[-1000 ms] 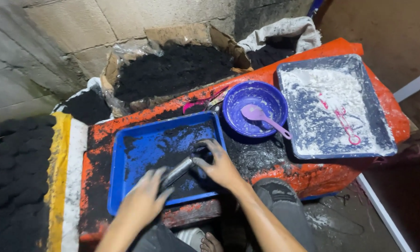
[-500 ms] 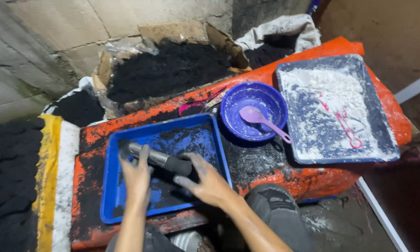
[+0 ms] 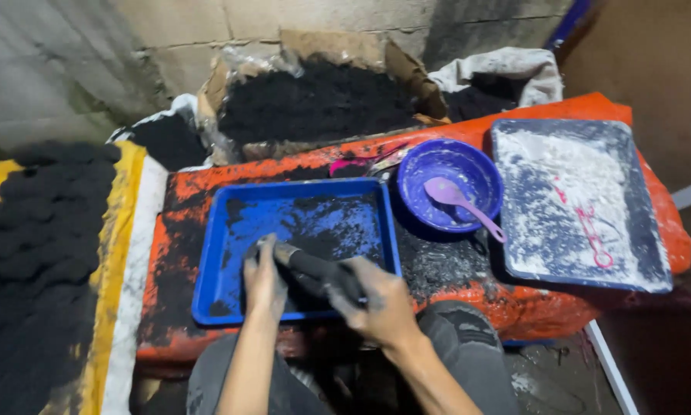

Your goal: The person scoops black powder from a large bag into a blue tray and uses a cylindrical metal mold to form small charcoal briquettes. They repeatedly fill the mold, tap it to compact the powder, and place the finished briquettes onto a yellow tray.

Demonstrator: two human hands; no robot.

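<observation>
Both my hands hold a short dark metal tube (image 3: 307,265) over the near edge of a blue tray (image 3: 215,230) dusted with black powder. My left hand (image 3: 262,278) pinches the tube's pale left end. Wrapped around its black right end is my right hand (image 3: 376,303), smeared with soot. The tube lies tilted, left end higher and farther from me. The tray rests on an orange board (image 3: 192,192) blackened with powder.
A purple bowl (image 3: 449,180) with a lilac spoon (image 3: 464,204) stands right of the tray. A grey-blue tray (image 3: 576,200) coated in white powder sits at the right. Behind are a cardboard box of black powder (image 3: 314,100) and a white sack (image 3: 499,81). Black lumps (image 3: 30,230) lie in rows at left.
The tube has swung from tilting up to the right to tilting up to the left, and both hands have drawn back toward the tray's near edge.
</observation>
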